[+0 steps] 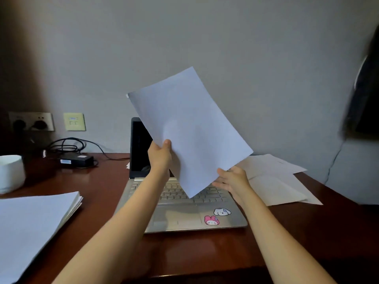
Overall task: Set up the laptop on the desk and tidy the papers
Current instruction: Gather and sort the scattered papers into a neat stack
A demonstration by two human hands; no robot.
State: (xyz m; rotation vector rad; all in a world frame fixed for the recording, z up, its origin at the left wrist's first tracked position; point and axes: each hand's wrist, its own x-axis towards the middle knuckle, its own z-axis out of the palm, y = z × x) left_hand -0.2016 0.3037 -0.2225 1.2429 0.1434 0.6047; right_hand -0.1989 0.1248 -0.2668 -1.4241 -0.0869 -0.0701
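Wooden desk (102,181), left hand (160,155) pinching raised sheet (190,128) (above laptop (184,218)), right hand (233,179) open beside it.

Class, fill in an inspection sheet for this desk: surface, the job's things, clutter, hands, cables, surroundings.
Surface: brown wooden desk, glossy.
Job's things: laptop open, screen dark, two stickers on its palm rest; held sheet raised above the keyboard; paper stack squared up at front left; loose papers spread to the laptop's right.
Clutter: white round container at far left.
Hands: left hand grips the held sheet's edge, thumb in front; right hand open at its lower corner, contact unclear.
Cables: black power adapter behind-left of the laptop; its cable coiled below the wall sockets, which hold plugs.
Surroundings: grey wall, switch panel, blurred dark shape at right.
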